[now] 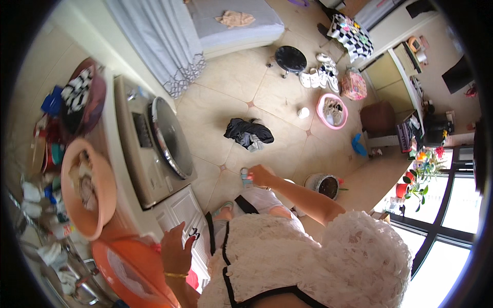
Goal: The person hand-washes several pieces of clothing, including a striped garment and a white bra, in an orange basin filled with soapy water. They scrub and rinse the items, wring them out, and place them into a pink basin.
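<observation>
My left hand (pixel 177 246), with a gold-coloured bracelet at the wrist, is held beside the white cabinet door (pixel 185 215) and the orange basin (pixel 127 265). Its thumb stands apart from the fingers, and nothing shows in it. In front of my body my right hand (pixel 262 175) hangs above one slippered foot, its fingers curled in with nothing visible in them. Dark and grey striped clothing (pixel 250 133) lies in a heap on the tiled floor, beyond the right hand. A washing machine (pixel 136 142) with a round dark lid (pixel 171 136) stands at the left.
On the left counter are a peach-coloured basin (pixel 109 192) with cloth inside and a maroon basin (pixel 101 94) with checkered cloth. Over the floor stand a black stool (pixel 290 59), several shoes (pixel 314 78), a white cup-like container (pixel 303 112), a pink basin (pixel 319 111) holding shoes, and a plant pot (pixel 312 181).
</observation>
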Action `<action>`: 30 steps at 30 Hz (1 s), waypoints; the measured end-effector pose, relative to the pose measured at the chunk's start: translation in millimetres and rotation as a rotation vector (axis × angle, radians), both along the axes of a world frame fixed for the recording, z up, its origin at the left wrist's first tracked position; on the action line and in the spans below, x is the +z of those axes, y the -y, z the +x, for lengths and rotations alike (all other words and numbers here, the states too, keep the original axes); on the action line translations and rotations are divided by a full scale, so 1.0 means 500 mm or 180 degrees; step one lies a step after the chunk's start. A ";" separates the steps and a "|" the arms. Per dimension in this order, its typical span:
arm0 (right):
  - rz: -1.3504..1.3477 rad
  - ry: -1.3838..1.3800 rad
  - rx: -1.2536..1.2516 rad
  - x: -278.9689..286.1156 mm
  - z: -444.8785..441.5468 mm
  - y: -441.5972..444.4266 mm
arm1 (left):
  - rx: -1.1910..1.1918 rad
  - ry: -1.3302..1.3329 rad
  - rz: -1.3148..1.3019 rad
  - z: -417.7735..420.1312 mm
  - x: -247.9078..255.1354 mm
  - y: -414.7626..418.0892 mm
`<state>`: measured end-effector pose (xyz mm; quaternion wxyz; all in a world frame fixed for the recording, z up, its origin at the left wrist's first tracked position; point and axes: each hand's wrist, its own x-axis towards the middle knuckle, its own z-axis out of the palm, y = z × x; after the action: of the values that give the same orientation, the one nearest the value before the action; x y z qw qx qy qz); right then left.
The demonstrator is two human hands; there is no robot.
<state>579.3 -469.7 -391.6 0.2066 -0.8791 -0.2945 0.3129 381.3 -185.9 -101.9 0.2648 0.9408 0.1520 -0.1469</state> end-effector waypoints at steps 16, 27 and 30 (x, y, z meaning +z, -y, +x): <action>-0.1784 -0.1289 -0.1820 -0.637 0.305 0.201 | -0.0810 -0.0952 -0.1258 0.343 -0.671 0.200; -0.1685 0.1505 -0.1209 -0.938 0.528 0.060 | -0.0300 -0.1130 -0.0774 0.355 -0.845 0.099; -0.1678 0.1727 -0.1168 -0.989 0.531 0.081 | -0.0277 -0.1060 -0.0843 0.356 -0.880 0.092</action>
<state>844.7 -510.4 -885.8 -0.0581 -0.9902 -0.0866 0.0927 559.1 -232.0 -541.9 0.3508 0.8662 0.1323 -0.3303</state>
